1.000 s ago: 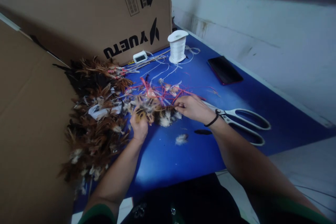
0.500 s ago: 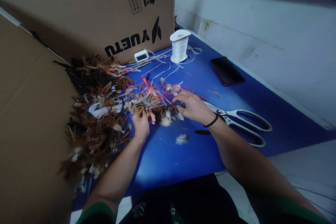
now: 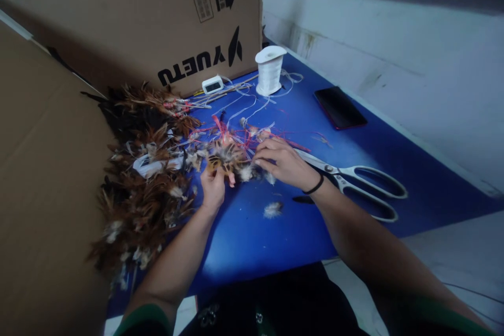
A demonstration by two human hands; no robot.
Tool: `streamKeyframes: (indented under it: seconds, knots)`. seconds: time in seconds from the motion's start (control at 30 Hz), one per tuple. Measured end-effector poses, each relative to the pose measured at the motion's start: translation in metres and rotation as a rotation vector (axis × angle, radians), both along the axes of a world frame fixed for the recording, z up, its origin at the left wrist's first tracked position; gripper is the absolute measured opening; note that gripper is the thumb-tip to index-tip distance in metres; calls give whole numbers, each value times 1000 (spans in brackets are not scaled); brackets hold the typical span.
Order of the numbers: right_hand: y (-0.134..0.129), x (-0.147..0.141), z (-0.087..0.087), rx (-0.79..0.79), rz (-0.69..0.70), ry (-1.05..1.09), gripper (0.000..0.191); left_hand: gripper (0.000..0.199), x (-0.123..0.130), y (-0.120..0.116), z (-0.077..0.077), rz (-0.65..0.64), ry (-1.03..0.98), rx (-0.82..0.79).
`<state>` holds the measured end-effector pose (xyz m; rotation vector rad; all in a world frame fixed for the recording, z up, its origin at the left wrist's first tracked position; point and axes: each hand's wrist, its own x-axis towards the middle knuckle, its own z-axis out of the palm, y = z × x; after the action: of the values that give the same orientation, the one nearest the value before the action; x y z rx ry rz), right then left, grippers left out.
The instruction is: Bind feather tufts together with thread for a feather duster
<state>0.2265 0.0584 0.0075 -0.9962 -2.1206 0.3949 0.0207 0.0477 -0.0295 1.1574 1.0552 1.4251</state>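
Note:
My left hand pinches a small bunch of brown and grey feathers, which fans out above its fingers over the blue table. Just to the right, my right hand has its thumb and fingertips pressed together beside some white fluffy feathers; whatever lies between those tips is too small to make out. Pink and white strings tangle with loose feathers beyond both hands. A large pile of brown feathers fills the table's left side. One grey tuft lies in front of my right hand.
Large scissors lie partly under my right wrist. Farther back are a spool of white ribbon, a small white device and a phone. Cardboard boxes stand at the back and left; a pale wall runs along the right.
My right hand has moved slightly left, closer to my left hand, and its fingers have drawn together. The bunch in my left hand has shifted slightly right, and the dark feathers between the hands are now mostly hidden.

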Motion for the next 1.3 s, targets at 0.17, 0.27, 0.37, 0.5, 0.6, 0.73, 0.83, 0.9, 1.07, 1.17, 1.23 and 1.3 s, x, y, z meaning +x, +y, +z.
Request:
streamKeyframes:
  seconds: [0.17,0.27,0.37,0.5,0.6,0.73,0.83,0.9,1.07,1.17,1.23,1.3]
  knots:
    - [0,5,6,-103,-39,151,16,32,0,-4,0,-62,43,2]
    - [0,3,6,-197,-93,188,14,33,4,-7,1,-169,24,-48]
    - [-2,-3,5,-265,-76,237,13,36,11,-10,3,-260,-27,-143]
    - [-4,-10,0,-312,-46,256,14,36,15,-12,2,-368,-35,-215]
    - [-3,-11,-3,-332,-60,287,16,34,13,-11,-1,-374,5,-202]
    - [1,-7,-3,-368,-160,414,14,35,11,-8,-3,-317,79,-166]
    - [2,-3,2,-393,-235,514,18,35,10,-7,-1,-295,141,-105]
    - [1,-1,5,-406,-274,584,19,34,10,-8,2,-291,194,-68]
    - [1,1,9,-471,-297,733,24,33,6,-10,6,-308,366,15]
    - [2,1,9,-489,-299,785,22,34,4,-9,4,-312,448,50]
    - [3,2,8,-482,-306,803,20,34,4,-9,3,-305,492,66]
    - [4,3,8,-461,-316,813,17,33,4,-10,3,-294,516,92]
